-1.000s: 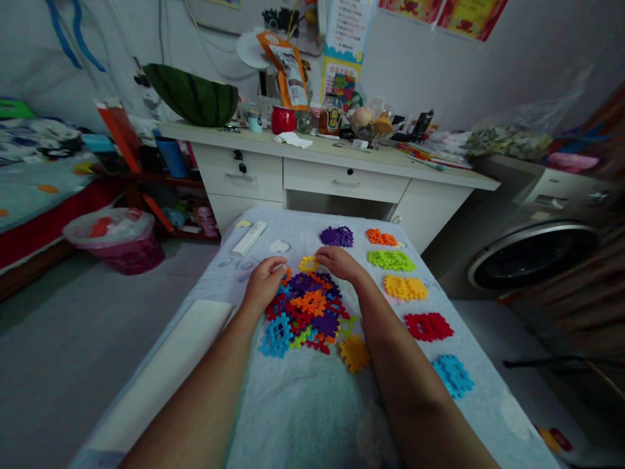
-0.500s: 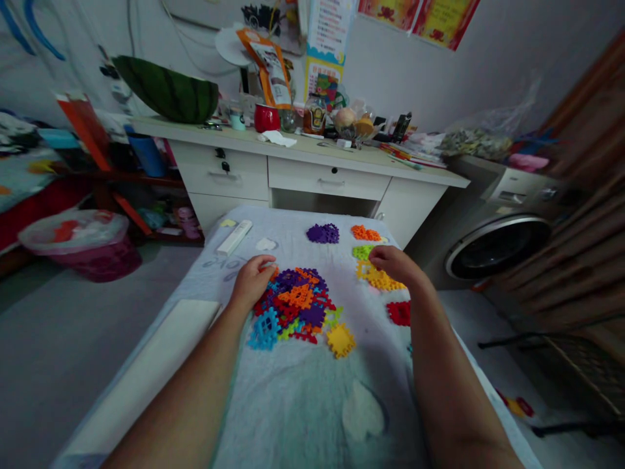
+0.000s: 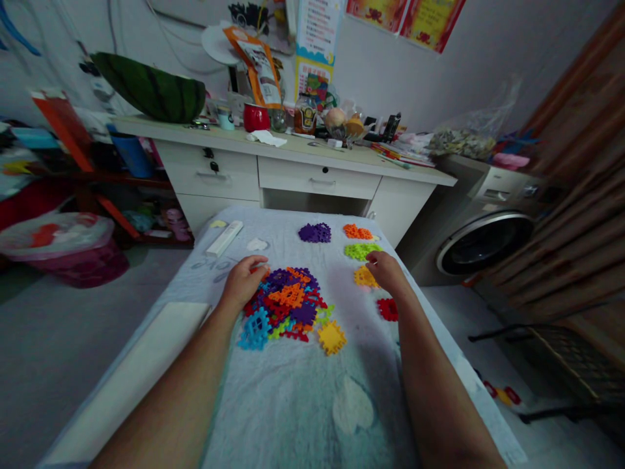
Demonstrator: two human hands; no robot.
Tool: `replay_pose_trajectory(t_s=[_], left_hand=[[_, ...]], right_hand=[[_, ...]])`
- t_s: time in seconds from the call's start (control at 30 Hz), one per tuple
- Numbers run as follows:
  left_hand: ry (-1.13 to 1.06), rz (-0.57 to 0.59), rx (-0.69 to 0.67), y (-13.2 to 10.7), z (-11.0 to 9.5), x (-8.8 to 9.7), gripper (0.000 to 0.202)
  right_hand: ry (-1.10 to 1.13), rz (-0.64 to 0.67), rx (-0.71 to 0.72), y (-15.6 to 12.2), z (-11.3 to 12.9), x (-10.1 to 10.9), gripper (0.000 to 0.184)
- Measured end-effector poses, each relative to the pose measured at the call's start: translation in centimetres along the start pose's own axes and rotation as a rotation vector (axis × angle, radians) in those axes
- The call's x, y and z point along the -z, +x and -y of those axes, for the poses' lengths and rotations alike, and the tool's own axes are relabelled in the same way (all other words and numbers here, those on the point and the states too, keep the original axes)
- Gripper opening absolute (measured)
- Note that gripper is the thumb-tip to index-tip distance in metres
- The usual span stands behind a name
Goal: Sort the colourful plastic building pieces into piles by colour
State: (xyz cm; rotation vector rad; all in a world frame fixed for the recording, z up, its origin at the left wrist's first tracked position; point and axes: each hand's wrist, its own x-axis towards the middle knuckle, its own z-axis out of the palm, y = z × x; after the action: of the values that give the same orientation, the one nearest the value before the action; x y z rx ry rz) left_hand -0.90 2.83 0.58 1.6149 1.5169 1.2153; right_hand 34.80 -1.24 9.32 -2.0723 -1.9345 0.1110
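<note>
A heap of toothed plastic building pieces (image 3: 288, 296) in purple, orange, red, blue and green lies mid-table. My left hand (image 3: 244, 281) rests at its left edge, fingers curved and apart, by an orange piece; a grip on it does not show. My right hand (image 3: 387, 270) is over the yellow pieces (image 3: 364, 277), partly covering them. Its fingers are loosely bent with a small gap, and nothing shows in them. Just beyond are green pieces (image 3: 360, 251) and orange pieces (image 3: 357, 231). Nearer me are red pieces (image 3: 387, 309), partly behind my wrist. Purple pieces (image 3: 315, 232) lie at the far side.
A yellow square piece (image 3: 332, 338) lies in front of the heap. A white oblong object (image 3: 225, 239) is at the table's far left. Behind stands a white desk (image 3: 319, 177) with a watermelon piece (image 3: 151, 91) on top. A washing machine (image 3: 483, 228) stands right.
My right hand has shifted toward me, from the green pieces to the yellow ones, uncovering more green. My left hand stays at the heap. The whole view has moved slightly.
</note>
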Motion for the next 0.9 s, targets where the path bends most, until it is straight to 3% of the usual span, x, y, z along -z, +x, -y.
replay_pose_trajectory(t_s=[0.1, 0.27, 0.4, 0.5, 0.63, 0.9], left_hand=[[-0.003, -0.006, 0.002, 0.0, 0.0, -0.1, 0.037], [0.003, -0.003, 0.001, -0.1, 0.1, -0.1, 0.038], [-0.005, 0.008, 0.001, -0.2, -0.1, 0.0, 0.038], [-0.01, 0.015, -0.003, -0.3, -0.2, 0.0, 0.037], [0.002, 0.019, -0.019, -0.2, 0.0, -0.1, 0.036], [0.023, 0.043, -0.065, -0.6, -0.1, 0.0, 0.035]], right_hand=[[0.116, 0.111, 0.13, -1.2, 2.5, -0.3, 0.02], [0.177, 0.432, 0.343, -4.4, 5.9, -1.0, 0.027], [0.19, 0.557, 0.324, -6.8, 6.6, -1.2, 0.06], [0.173, 0.537, 0.28, -8.2, 6.7, -1.3, 0.077], [0.147, 0.492, 0.235, -9.1, 6.5, -2.0, 0.067], [0.169, 0.529, 0.203, -8.6, 6.1, -2.1, 0.034]])
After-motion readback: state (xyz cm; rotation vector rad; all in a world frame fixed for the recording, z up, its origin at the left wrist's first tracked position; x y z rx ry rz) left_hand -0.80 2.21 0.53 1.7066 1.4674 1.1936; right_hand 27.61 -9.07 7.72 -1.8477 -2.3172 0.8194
